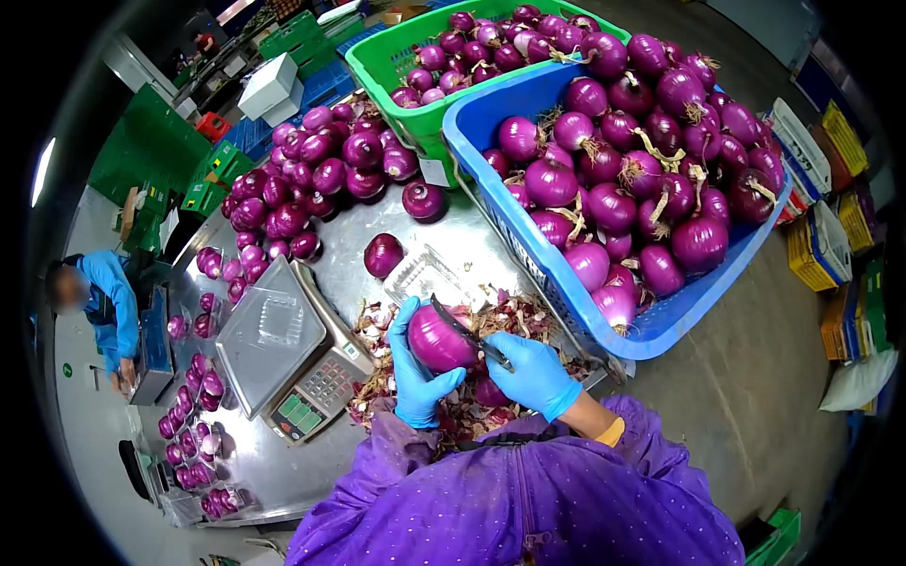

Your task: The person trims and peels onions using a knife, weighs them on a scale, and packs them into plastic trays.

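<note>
My left hand [417,373], in a blue glove, is wrapped round a large red onion [436,340] just above the metal table. My right hand [536,374], gloved too, grips a knife [462,330] whose dark, slightly curved blade lies against the onion's upper right side. Its handle is mostly hidden in my fingers. Below and around both hands lies a heap of dry onion skins [528,319]. Another onion [491,392] rests among the skins under my right hand. Just beyond them is a clear plastic tray [425,274].
A blue crate [557,311] full of onions stands to the right, with a green crate [415,118] behind it. Loose onions [328,176] pile up at the back. On the left are a scale [321,387] and packed onions [193,443]. A person [109,292] works farther left.
</note>
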{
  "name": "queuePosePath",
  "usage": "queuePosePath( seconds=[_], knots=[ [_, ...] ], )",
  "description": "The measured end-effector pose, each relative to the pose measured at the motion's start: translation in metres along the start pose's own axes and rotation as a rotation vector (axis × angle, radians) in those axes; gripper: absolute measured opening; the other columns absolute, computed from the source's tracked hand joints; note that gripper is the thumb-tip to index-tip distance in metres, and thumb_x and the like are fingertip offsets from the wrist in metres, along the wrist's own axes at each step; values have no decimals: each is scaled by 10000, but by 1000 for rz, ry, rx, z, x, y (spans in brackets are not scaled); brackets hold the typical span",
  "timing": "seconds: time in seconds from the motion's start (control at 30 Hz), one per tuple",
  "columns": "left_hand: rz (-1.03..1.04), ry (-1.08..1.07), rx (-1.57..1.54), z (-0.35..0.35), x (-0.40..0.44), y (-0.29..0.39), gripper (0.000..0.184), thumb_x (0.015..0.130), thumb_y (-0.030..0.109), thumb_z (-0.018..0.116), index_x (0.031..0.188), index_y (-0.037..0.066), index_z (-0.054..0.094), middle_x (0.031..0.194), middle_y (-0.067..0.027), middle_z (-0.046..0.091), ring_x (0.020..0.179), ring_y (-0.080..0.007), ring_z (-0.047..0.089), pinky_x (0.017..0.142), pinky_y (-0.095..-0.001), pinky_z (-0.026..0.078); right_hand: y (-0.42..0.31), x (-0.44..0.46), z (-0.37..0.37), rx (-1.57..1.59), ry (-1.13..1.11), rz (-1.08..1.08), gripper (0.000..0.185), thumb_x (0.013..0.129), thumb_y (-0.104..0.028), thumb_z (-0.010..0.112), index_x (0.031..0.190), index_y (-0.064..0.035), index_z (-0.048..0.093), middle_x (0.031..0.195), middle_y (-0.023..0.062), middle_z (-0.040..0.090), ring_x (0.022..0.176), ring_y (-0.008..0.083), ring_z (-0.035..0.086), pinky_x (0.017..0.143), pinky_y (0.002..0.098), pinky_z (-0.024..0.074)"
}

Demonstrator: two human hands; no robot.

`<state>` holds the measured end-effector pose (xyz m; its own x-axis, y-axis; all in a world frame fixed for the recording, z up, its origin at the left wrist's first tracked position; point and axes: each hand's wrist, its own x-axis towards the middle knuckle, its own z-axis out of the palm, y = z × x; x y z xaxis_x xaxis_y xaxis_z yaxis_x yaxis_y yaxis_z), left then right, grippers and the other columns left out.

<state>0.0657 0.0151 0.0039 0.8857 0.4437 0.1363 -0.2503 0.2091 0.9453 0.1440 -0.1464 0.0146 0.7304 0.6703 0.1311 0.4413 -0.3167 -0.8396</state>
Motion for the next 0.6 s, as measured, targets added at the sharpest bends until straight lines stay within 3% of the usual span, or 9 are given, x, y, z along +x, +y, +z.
queuePosePath(
  seconds=[0.2,0.5,0.6],
  knots=[
    [-135,61,-93,18,-10,-4,1020,584,153,864,1403,92,259,1252,-89,423,1089,-217,510,930,-352,479,3,-5,-6,-123,-67,70,139,817,-180,561,902,-74,532,781,169,625,718,381,622,618,488,480],
    [-75,111,-112,26,-16,-14,973,591,157,868,1378,68,303,1236,-89,446,1079,-208,516,903,-332,490,13,-10,3,-144,18,79,162,816,-189,560,926,-70,557,780,180,627,724,395,621,648,485,491],
    [-136,114,-77,27,-21,-10,948,596,149,864,1369,57,322,1228,-111,478,1080,-225,532,911,-347,495,53,-26,17,-58,-33,161,179,825,-185,557,949,-58,577,804,196,640,742,407,619,662,473,499]
  ],
)
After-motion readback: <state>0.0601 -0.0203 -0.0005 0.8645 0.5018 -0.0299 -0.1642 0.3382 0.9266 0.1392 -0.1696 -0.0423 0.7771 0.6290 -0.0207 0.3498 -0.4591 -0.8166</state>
